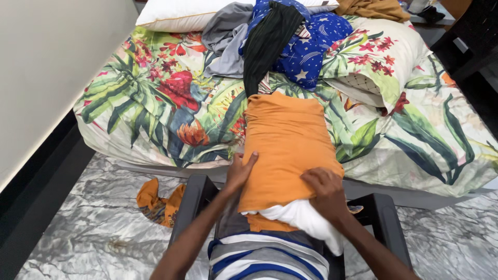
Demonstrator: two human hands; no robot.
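Reaching forward from the bottom of the view, both bare arms are stretching toward an orange pillowcase [288,145] with a white pillow [311,223] poking out of its near end. The left hand [239,171] is pressing against the left side of the orange pillowcase. Its fingers are lying flat and pointing up along the cloth, and the thumb is sitting on top. It is touching the cloth, not squeezing it.

The right hand [326,193] is curling over the near right corner of the orange pillowcase. Its fingers are bending down and pinching the edge of the cloth, just where the white pillow is showing. So this hand is gripping the pillowcase.

The orange pillowcase is lying half on the bed and half over the person's lap. Its far end is resting on the flowery bedsheet [155,103]. Its near end is sitting above a striped shirt [264,259] in white, grey and blue.

A black chair [386,228] is showing on both sides of the arms. A pile of clothes [275,41] is lying at the far end of the bed, with blue starry cloth, grey cloth and dark cloth in it. An orange cloth [158,202] is lying on the grey marble floor [78,228], near the left arm.
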